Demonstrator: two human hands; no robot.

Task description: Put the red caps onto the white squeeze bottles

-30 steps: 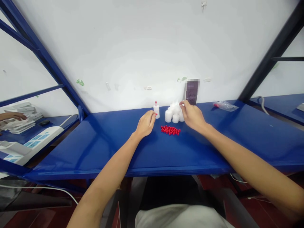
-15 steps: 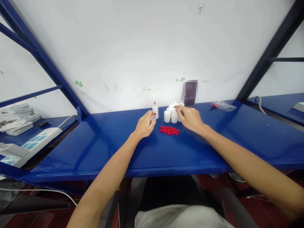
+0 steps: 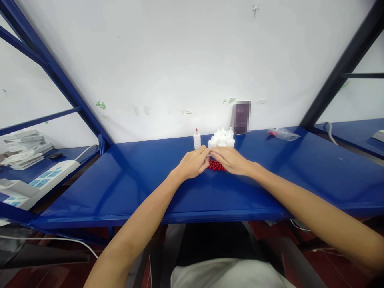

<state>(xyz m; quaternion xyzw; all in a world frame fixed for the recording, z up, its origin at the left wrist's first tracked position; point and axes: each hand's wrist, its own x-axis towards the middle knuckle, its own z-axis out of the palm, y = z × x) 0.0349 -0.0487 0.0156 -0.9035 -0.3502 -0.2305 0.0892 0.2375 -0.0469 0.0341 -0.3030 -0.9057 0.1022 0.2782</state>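
Note:
My left hand [image 3: 194,163] and my right hand [image 3: 231,160] meet above the middle of the table, fingertips touching. Both are closed, fingers curled in a pinch; a sliver of something whitish shows between them, the rest hidden. Just below lies a patch of small red caps [image 3: 216,165], partly covered by my hands. Behind my left hand a white squeeze bottle [image 3: 197,141] stands upright with a red cap on its tip. Behind my right hand stands a tight group of white bottles [image 3: 222,138] with bare pointed nozzles, their lower parts hidden.
A dark upright panel, blurred out [image 3: 241,118], leans on the wall behind the bottles. A clear plastic bag [image 3: 285,134] with something red inside lies at the right on the blue table [image 3: 120,188]. Farther left are a power strip [image 3: 48,180] and stacked white boxes [image 3: 27,150].
My right hand has moved left and down from the white bottles to meet my left hand. My left hand has shifted right; the red tip seen at its fingers is now hidden.

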